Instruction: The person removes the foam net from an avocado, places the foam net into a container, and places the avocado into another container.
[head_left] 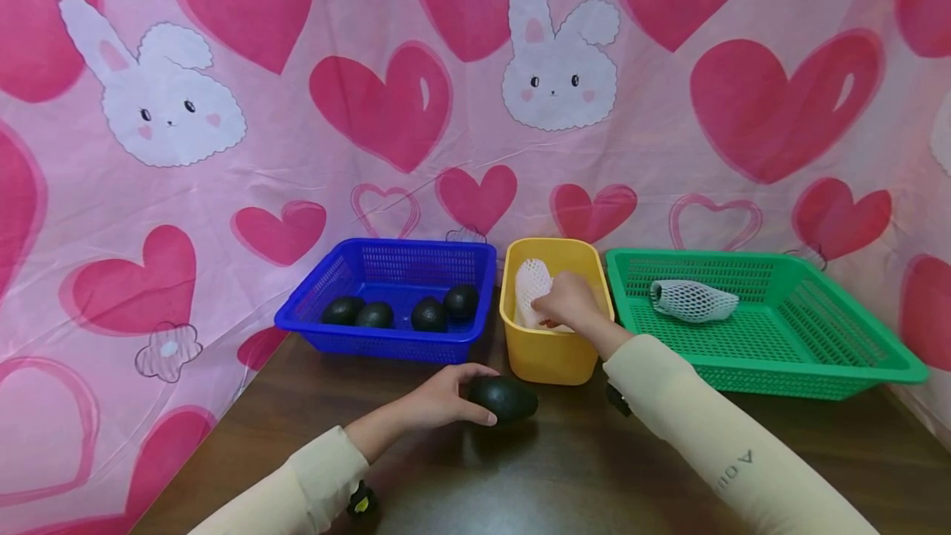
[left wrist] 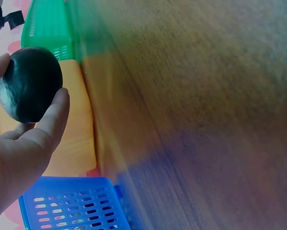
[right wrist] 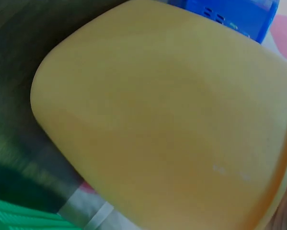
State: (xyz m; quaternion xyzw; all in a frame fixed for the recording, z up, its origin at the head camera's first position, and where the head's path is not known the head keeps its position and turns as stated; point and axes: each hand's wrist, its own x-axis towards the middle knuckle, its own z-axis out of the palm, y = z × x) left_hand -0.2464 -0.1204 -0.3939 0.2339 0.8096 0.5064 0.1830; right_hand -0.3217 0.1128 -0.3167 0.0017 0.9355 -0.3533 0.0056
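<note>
My left hand point(head_left: 446, 399) grips a dark green avocado point(head_left: 503, 400) just above the table, in front of the yellow bin point(head_left: 553, 357). In the left wrist view, thumb and fingers hold the same avocado point(left wrist: 30, 85) from both sides. Inside the bin's mouth, my right hand point(head_left: 570, 301) pinches a white foam net sleeve point(head_left: 531, 291), with its fingertips partly hidden behind the bin's front rim. The right wrist view is mostly filled by the bin's outer wall point(right wrist: 157, 105).
To the left, a blue basket point(head_left: 386, 345) holds several avocados point(head_left: 429, 314). On the right stands a green basket point(head_left: 773, 378) with one net-wrapped fruit point(head_left: 694, 301) in it. All three containers line the back of the brown wooden table point(head_left: 565, 469), before a pink heart-patterned cloth point(head_left: 475, 139).
</note>
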